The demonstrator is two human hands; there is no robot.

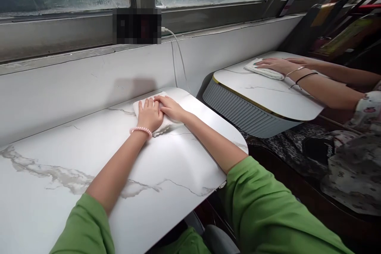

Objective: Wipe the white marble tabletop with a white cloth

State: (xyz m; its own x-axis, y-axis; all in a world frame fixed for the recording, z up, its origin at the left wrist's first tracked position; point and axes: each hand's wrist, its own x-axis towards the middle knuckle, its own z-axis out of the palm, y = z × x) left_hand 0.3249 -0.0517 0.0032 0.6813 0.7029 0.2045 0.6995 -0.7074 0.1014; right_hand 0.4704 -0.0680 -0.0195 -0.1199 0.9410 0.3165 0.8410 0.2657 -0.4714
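Note:
A folded white cloth (166, 126) lies on the white marble-patterned table (98, 143) near its far rounded corner. My left hand (149, 115), with a pink beaded bracelet (140, 129) at the wrist, rests palm down on the cloth with its fingers spread. Beside it, my right hand (170, 108) lies flat on the cloth too, its fingertips touching the left hand. Both hands are open, pressed from above and not wrapped round the cloth. Part of the cloth is hidden under them.
To the right, another person's hands (275, 65) lie on a white cloth (264, 72) on a second table (247, 83) with a ribbed grey side. A white cable (182, 53) hangs from a blurred-out patch on the window ledge. A low white wall (74, 91) borders my table.

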